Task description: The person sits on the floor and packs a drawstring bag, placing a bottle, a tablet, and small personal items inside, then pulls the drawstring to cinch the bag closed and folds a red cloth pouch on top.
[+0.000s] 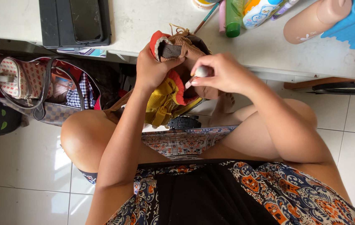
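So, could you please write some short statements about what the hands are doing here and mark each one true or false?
1. The left hand grips the brown, orange and yellow knitted shoe. True.
2. The right hand is empty. False: it pinches a small white tube with its tip at the shoe.
3. A dark tablet case lies on the white table. True.
4. The handbag stands on the table. False: it sits on the floor, beside the left knee.
5. A green bottle lies on the table. True.
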